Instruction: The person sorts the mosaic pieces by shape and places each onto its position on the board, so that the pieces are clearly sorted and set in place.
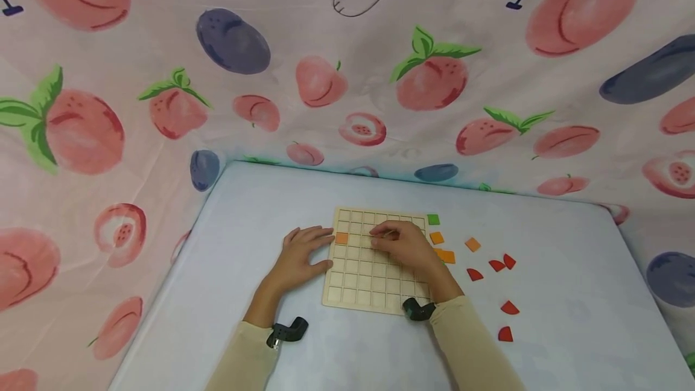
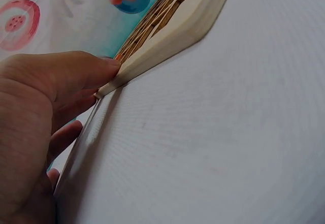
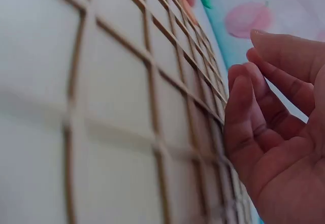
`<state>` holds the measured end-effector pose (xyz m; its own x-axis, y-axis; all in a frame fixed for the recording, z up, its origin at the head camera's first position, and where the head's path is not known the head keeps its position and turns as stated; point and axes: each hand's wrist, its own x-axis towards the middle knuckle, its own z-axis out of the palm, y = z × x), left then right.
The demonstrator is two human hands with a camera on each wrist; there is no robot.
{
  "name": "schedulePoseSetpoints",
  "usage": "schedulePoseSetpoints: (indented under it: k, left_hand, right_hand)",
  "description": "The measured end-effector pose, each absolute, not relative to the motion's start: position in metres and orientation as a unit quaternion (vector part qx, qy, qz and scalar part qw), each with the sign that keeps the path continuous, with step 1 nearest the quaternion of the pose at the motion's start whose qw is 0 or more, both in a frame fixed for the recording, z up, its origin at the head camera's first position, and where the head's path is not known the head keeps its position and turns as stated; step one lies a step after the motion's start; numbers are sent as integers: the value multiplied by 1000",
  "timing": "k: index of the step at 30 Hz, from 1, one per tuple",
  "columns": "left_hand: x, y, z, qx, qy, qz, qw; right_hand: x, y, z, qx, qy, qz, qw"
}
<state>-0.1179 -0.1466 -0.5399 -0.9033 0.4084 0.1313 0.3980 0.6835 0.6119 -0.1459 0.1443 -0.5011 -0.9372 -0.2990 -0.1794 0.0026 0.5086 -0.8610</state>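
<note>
A square wooden grid board (image 1: 347,302) lies on the white table, an orange square tile (image 1: 341,238) sitting in a cell of its left column. My left hand (image 1: 300,258) rests at the board's left edge, the thumb (image 2: 104,69) against the side and the fingers spread. Over the middle of the board is my right hand (image 1: 404,249), its fingers bent loosely. In the right wrist view, a gap shows between its thumb (image 3: 284,51) and its fingers (image 3: 241,99), and no piece is visible there.
Right of the board lie a green square (image 1: 433,219), several orange pieces such as one square (image 1: 473,244), and several red quarter-circle pieces, one of them (image 1: 505,334) nearest the front. A fruit-print cloth (image 1: 380,41) hangs behind the table.
</note>
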Motion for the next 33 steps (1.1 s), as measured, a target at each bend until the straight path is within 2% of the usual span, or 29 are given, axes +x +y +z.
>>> schedulePoseSetpoints:
  k: [7,21,33]
  left_hand:
    - [-119,-147,-542,218,920,326,7]
    - [-119,-146,-541,217,917,333,12]
    - [-119,-146,-541,220,919,328,12]
  right_hand:
    - [-137,188,-484,-78,870,-468,134]
    - [-125,264,-476,17,935,-348,59]
    - [-129,308,-490,63,945,-299,117]
